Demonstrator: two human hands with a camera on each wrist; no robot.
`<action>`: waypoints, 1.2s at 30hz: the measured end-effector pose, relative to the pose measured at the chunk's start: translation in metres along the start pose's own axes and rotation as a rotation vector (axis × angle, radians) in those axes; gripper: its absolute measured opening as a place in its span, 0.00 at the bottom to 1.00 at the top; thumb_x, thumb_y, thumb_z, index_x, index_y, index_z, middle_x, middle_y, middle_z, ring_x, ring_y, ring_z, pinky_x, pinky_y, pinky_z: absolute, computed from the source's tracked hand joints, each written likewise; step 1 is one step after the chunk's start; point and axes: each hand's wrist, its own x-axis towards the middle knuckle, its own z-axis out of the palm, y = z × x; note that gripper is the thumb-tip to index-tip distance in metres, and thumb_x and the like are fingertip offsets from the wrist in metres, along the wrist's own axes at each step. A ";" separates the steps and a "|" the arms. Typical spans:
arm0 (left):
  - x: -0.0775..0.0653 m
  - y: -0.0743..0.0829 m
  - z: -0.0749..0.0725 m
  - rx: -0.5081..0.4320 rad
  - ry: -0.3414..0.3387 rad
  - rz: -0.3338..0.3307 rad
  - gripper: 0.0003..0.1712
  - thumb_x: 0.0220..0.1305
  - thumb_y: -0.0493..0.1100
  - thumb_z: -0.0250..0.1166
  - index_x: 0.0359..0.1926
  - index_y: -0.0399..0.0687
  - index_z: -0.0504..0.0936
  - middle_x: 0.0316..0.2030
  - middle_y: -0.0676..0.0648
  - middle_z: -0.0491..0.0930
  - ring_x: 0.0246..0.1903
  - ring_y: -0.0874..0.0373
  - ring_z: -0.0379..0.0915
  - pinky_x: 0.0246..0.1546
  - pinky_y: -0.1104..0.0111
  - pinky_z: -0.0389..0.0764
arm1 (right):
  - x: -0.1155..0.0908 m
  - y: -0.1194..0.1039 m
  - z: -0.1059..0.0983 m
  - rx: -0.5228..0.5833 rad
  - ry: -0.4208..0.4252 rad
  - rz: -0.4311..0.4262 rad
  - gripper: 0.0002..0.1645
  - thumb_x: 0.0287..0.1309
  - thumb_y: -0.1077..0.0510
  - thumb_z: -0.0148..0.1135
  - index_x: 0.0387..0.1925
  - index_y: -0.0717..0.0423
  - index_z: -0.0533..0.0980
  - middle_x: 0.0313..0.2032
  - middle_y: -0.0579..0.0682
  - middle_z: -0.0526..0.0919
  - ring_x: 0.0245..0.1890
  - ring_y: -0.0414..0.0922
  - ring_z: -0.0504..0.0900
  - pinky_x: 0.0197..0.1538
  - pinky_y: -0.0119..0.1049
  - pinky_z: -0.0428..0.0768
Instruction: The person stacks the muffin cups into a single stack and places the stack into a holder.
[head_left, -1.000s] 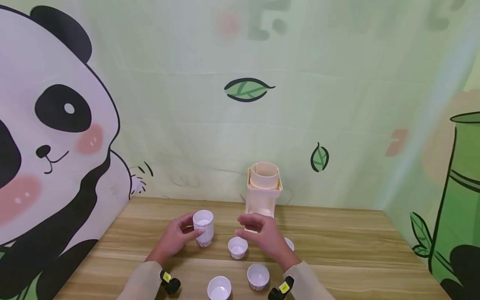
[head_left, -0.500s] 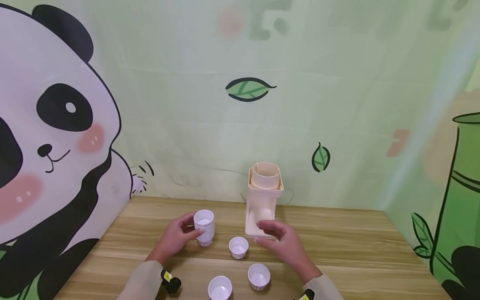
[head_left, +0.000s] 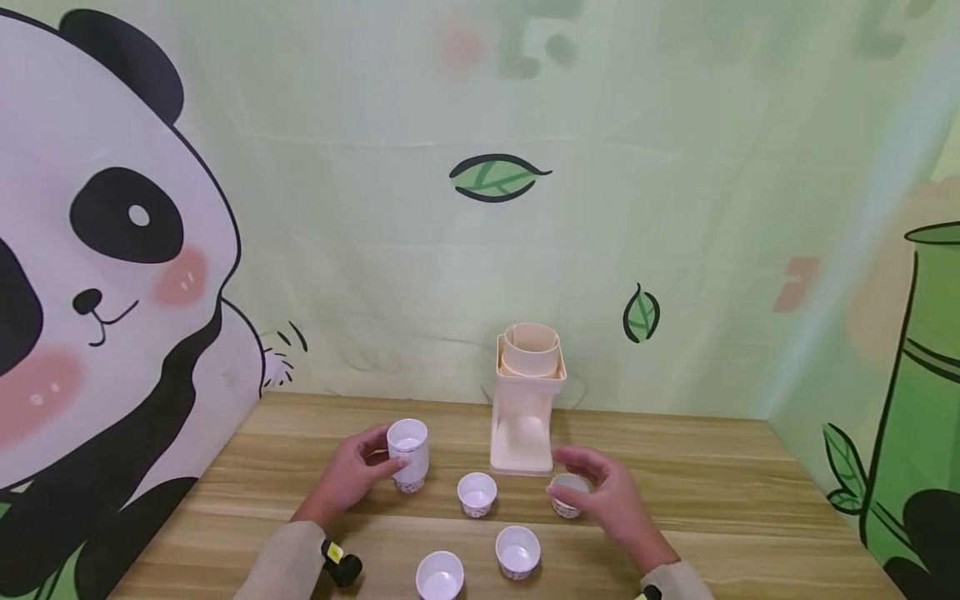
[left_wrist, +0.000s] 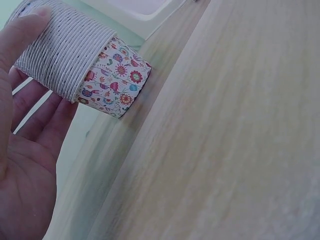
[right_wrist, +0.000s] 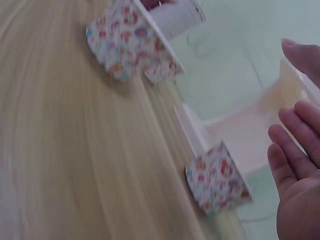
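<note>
**Left hand (head_left: 352, 473) grips stack (head_left: 408, 454); right hand (head_left: 609, 498) is parted and holds nothing**

Left fingers: bent round the stack, with the thumb laid against its near side and the other fingers behind. In the left wrist view, ridged layers of nested rims sit above one floral base. The stack stands upright; whether its base touches the table (head_left: 690, 467) cannot be determined.

Right fingers: held well clear of the thumb, with a wide gap and no object gripped. The outer cup (head_left: 566, 509) stands just below them, partly covered by the thumb in the head view. The right wrist view, somewhat blurred, shows a floral cup apart from the fingertips.

Between the two sets of fingers: the middle cup (head_left: 477, 495), upright, touched by neither hand.

Nearer the wearer than either hand's fingers: the near cup (head_left: 517, 553) and the front cup (head_left: 440, 577), both mouth up and apart from each other.

Beyond the right fingertips, slightly to their left: a pale pink stand (head_left: 522, 442) bearing a round container (head_left: 531, 354).

Farthest out: a green backdrop (head_left: 360, 208) printed with a panda (head_left: 123, 250).
</note>
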 end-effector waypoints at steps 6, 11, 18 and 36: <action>0.000 0.000 0.000 -0.005 0.002 0.012 0.34 0.59 0.42 0.77 0.66 0.42 0.77 0.58 0.39 0.83 0.58 0.46 0.80 0.60 0.68 0.82 | -0.003 0.010 -0.011 -0.033 0.017 0.025 0.32 0.51 0.63 0.79 0.58 0.67 0.78 0.59 0.67 0.82 0.59 0.47 0.82 0.65 0.29 0.77; 0.000 -0.001 0.000 0.001 0.003 0.005 0.35 0.59 0.44 0.77 0.66 0.43 0.77 0.58 0.40 0.83 0.59 0.46 0.79 0.62 0.63 0.81 | -0.004 0.016 -0.017 -0.073 0.020 0.085 0.33 0.50 0.61 0.79 0.59 0.65 0.79 0.60 0.64 0.82 0.62 0.53 0.81 0.68 0.36 0.77; -0.001 -0.001 0.001 0.000 0.000 -0.008 0.35 0.59 0.45 0.77 0.66 0.43 0.77 0.59 0.39 0.83 0.60 0.44 0.79 0.64 0.57 0.80 | -0.003 0.024 -0.019 -0.126 0.008 0.160 0.34 0.49 0.58 0.81 0.58 0.63 0.79 0.58 0.61 0.84 0.60 0.55 0.82 0.68 0.47 0.77; 0.000 -0.001 0.000 0.007 0.004 0.002 0.35 0.59 0.44 0.77 0.66 0.42 0.77 0.58 0.39 0.83 0.59 0.45 0.80 0.63 0.59 0.81 | 0.001 0.035 -0.023 -0.150 -0.142 0.105 0.39 0.48 0.57 0.82 0.60 0.68 0.77 0.54 0.61 0.86 0.53 0.52 0.84 0.53 0.29 0.81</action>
